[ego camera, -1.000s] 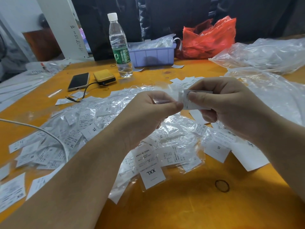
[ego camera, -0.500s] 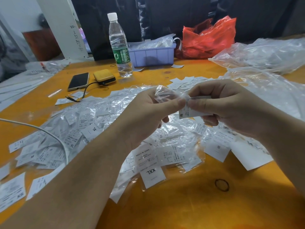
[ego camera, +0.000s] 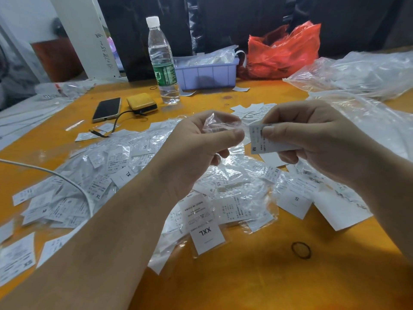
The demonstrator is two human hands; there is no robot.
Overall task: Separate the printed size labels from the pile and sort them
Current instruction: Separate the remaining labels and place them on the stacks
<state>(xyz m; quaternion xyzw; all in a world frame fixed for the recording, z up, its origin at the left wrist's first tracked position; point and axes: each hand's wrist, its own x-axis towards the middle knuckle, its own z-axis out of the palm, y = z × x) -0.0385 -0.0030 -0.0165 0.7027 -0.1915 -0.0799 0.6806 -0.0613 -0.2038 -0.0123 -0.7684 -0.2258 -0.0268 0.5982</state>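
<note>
water bottle (ego camera: 162, 61): standing upright, far beyond the fingers
phone (ego camera: 107, 109): lying flat, far-left of fingers
red bag (ego camera: 283, 52): sitting crumpled, far behind
rubber band (ego camera: 301, 249): lying nearer than the fingers

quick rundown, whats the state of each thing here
left hand: pinches an empty clear sleeve
right hand: pinches M label, out of the sleeve
water bottle: upright, capped
phone: screen dark, cable plugged in
XXL label: flat, bagged
</note>
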